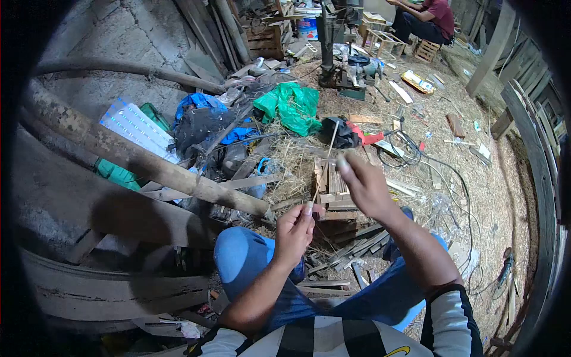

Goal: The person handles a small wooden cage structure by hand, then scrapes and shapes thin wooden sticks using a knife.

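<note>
A thin wooden stick (332,143) rises at a slant from my left hand (293,233), which pinches its lower end between thumb and fingertips. My right hand (370,185) is just right of the stick, fingers curled and thumb against them. Whatever it may hold is hidden, and I cannot tell whether it touches the stick. Below and behind the hands, a low stack of wooden pieces (336,204) stands between my knees. Loose wooden strips (364,245) lie on the ground beside it.
A bamboo pole (148,160) slants across the left. Behind lie a green plastic bag (291,107), a black and red bag (342,132) and dark cables (455,172). A metal machine stand (327,53) is farther back. Another person (425,21) sits at the top right.
</note>
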Demonstrator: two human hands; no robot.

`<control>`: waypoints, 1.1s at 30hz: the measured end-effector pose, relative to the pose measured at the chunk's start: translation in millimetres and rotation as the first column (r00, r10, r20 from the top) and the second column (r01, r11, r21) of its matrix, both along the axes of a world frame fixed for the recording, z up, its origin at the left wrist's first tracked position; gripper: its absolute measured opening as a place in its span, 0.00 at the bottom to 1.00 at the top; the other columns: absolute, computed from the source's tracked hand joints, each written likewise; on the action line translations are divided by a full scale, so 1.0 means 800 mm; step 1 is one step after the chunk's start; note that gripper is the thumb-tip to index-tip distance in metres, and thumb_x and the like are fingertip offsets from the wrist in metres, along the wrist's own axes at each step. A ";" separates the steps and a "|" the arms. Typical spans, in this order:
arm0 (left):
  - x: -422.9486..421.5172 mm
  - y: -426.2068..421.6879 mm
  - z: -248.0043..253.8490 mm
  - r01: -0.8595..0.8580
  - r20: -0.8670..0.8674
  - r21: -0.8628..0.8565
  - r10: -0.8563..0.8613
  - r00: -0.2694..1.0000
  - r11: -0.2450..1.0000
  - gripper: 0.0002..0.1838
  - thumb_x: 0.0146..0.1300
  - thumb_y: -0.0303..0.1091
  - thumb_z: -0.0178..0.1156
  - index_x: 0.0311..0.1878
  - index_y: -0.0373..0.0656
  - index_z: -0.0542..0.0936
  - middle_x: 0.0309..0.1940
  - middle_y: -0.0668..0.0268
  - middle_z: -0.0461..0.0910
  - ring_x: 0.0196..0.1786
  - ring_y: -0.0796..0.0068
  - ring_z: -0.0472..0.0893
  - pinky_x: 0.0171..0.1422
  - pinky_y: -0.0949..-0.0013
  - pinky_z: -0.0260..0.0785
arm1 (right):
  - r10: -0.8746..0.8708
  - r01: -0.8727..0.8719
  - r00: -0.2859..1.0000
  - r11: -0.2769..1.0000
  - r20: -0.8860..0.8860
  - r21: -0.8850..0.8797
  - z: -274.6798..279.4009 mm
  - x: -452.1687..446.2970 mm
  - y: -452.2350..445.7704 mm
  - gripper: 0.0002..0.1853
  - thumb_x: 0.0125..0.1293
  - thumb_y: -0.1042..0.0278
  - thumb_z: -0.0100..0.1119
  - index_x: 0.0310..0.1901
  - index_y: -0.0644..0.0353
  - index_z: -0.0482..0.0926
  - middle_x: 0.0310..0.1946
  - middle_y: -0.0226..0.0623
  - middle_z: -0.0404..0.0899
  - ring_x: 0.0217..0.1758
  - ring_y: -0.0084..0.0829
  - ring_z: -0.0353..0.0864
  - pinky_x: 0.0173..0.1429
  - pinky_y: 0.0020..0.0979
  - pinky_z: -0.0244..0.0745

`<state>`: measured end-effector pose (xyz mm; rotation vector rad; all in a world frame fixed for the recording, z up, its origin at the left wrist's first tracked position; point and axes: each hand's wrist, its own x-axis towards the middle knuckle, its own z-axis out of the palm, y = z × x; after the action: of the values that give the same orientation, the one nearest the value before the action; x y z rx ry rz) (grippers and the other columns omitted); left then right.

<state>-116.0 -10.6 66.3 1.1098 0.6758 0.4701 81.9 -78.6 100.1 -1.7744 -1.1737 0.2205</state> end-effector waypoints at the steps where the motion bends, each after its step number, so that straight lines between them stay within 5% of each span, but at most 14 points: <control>1: -0.001 0.002 0.000 -0.011 -0.001 0.006 0.011 1.000 1.000 0.15 0.81 0.38 0.53 0.54 0.36 0.80 0.21 0.78 0.64 0.19 0.90 0.59 0.20 0.82 0.51 | 0.011 -0.011 1.000 1.000 -0.001 0.006 -0.004 -0.007 -0.005 0.15 0.75 0.49 0.57 0.42 0.52 0.77 0.22 0.41 0.77 0.27 0.45 0.82 0.30 0.44 0.71; 3: -0.001 0.005 -0.005 -0.106 0.051 -0.130 0.114 0.992 0.986 0.13 0.81 0.37 0.53 0.53 0.37 0.80 0.21 0.77 0.65 0.18 0.90 0.59 0.20 0.81 0.51 | 0.175 -0.134 0.891 0.983 0.419 -0.126 -0.014 -0.023 -0.014 0.11 0.71 0.54 0.60 0.41 0.52 0.76 0.24 0.38 0.79 0.29 0.47 0.83 0.29 0.46 0.73; 6: -0.003 0.006 -0.012 -0.148 0.073 -0.135 0.158 0.985 0.980 0.13 0.81 0.39 0.54 0.49 0.39 0.81 0.20 0.77 0.66 0.18 0.90 0.59 0.19 0.81 0.51 | 0.229 -0.166 0.838 0.972 0.495 -0.168 -0.020 -0.042 -0.018 0.10 0.65 0.56 0.63 0.40 0.51 0.76 0.25 0.36 0.79 0.27 0.44 0.83 0.28 0.46 0.74; 11: -0.005 0.001 -0.005 -0.170 0.074 -0.042 0.172 0.982 0.985 0.15 0.80 0.42 0.55 0.45 0.39 0.82 0.18 0.77 0.66 0.17 0.89 0.60 0.19 0.80 0.50 | 0.200 -0.151 0.815 0.979 0.544 -0.135 -0.013 -0.018 -0.008 0.10 0.66 0.55 0.63 0.39 0.49 0.76 0.24 0.35 0.78 0.25 0.43 0.82 0.26 0.46 0.72; 14: -0.010 0.002 -0.006 -0.172 0.050 -0.010 0.173 0.984 0.985 0.15 0.81 0.41 0.55 0.46 0.38 0.83 0.19 0.77 0.67 0.18 0.90 0.61 0.21 0.79 0.49 | -0.023 0.087 0.843 0.992 0.537 -0.094 -0.009 0.018 -0.001 0.10 0.69 0.55 0.65 0.38 0.50 0.79 0.23 0.34 0.78 0.25 0.41 0.82 0.26 0.44 0.70; 19: -0.004 0.003 -0.006 -0.176 0.033 0.086 0.174 0.984 0.981 0.17 0.81 0.42 0.55 0.48 0.37 0.84 0.20 0.78 0.68 0.20 0.90 0.61 0.23 0.79 0.49 | 0.247 -0.169 0.856 0.964 0.454 -0.205 -0.015 -0.019 -0.011 0.10 0.67 0.56 0.62 0.42 0.49 0.76 0.26 0.36 0.81 0.28 0.47 0.84 0.28 0.48 0.74; 22: -0.003 0.001 -0.007 -0.166 0.027 0.101 0.164 0.986 0.981 0.17 0.80 0.42 0.56 0.50 0.36 0.85 0.20 0.78 0.68 0.20 0.90 0.61 0.24 0.79 0.50 | 0.278 -0.181 0.857 0.951 0.434 -0.251 -0.013 -0.027 -0.013 0.10 0.67 0.54 0.62 0.41 0.49 0.76 0.27 0.37 0.82 0.28 0.47 0.84 0.29 0.47 0.75; 28: -0.008 0.002 0.000 -0.163 -0.002 0.020 0.163 0.987 0.986 0.17 0.80 0.42 0.56 0.51 0.34 0.84 0.20 0.78 0.67 0.19 0.90 0.61 0.22 0.79 0.50 | 0.028 0.150 0.835 0.949 0.549 -0.277 -0.007 0.033 -0.003 0.13 0.73 0.48 0.58 0.39 0.48 0.76 0.25 0.35 0.82 0.26 0.47 0.84 0.27 0.49 0.73; 33: -0.006 0.003 -0.002 -0.154 -0.014 -0.017 0.153 0.988 0.988 0.17 0.79 0.41 0.57 0.50 0.33 0.83 0.19 0.77 0.66 0.16 0.90 0.57 0.18 0.80 0.49 | 0.207 -0.091 0.856 0.962 0.474 -0.256 -0.015 -0.014 -0.013 0.12 0.72 0.50 0.60 0.38 0.49 0.77 0.24 0.35 0.80 0.26 0.45 0.82 0.27 0.47 0.70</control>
<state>-121.0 -8.0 64.7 1.0487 0.7788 0.5877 70.3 -88.8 88.0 -2.0065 -1.7190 -0.0235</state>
